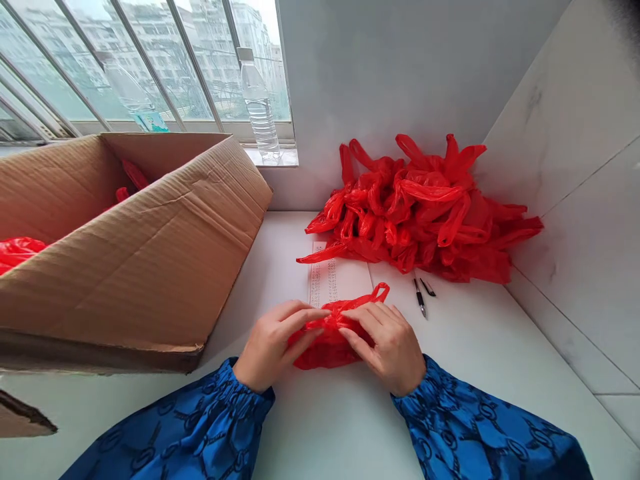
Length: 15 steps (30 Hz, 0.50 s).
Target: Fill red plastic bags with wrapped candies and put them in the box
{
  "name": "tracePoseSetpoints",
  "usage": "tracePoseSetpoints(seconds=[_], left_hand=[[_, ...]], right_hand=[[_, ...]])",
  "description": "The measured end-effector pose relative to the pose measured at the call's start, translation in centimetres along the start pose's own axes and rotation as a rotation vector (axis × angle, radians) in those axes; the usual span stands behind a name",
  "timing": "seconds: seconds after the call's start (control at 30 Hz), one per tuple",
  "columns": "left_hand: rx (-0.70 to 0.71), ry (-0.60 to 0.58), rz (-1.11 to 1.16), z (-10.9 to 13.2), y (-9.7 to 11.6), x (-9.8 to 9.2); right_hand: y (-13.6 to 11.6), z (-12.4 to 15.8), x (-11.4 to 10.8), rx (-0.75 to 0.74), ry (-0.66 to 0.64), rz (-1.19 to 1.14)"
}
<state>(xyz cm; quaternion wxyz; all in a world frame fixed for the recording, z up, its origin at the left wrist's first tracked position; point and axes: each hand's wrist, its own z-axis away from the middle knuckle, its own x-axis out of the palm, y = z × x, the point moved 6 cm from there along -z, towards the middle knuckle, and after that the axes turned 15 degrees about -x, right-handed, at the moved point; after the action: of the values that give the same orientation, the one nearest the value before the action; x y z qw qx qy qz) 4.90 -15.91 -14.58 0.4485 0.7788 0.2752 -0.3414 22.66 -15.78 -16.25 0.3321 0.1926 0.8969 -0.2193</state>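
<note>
A red plastic bag (327,350) lies crumpled on the white table in front of me, one handle loop sticking up at its upper right. My left hand (283,337) pinches its upper left part between thumb and fingers. From the other side, my right hand (385,340) grips the gathered middle, fingertips close to those of the left. Part of the bag is hidden under the fingers. Just beyond it, a printed sheet of paper (345,280) lies partly covered by a large heap of red plastic bags (420,213).
At the left stands an open cardboard box (145,267) with red bags inside. A black pen (419,299) and its cap (428,287) lie right of the paper. One clear water bottle (260,113) stands on the windowsill, another bottle (133,93) leans behind the box. Tiled wall borders the right.
</note>
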Motion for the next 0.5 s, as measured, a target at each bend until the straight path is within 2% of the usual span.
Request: tracePoseSetpoints(seconds=[0.13, 0.27, 0.4, 0.5], left_hand=[[0.034, 0.017, -0.045, 0.2, 0.3, 0.2], [-0.066, 0.13, -0.006, 0.0, -0.9, -1.6], [-0.263, 0.266, 0.045, -0.2, -3.9, -3.5], [-0.355, 0.269, 0.065, -0.3, -4.9, -3.8]], right_hand=[[-0.3, -0.1, 0.2, -0.072, -0.054, 0.006], [1.2, -0.3, -2.9, -0.088, -0.038, -0.055], [4.7, 0.6, -6.8, 0.078, -0.04, -0.102], [6.0, 1.2, -7.7, 0.173, -0.12, -0.187]])
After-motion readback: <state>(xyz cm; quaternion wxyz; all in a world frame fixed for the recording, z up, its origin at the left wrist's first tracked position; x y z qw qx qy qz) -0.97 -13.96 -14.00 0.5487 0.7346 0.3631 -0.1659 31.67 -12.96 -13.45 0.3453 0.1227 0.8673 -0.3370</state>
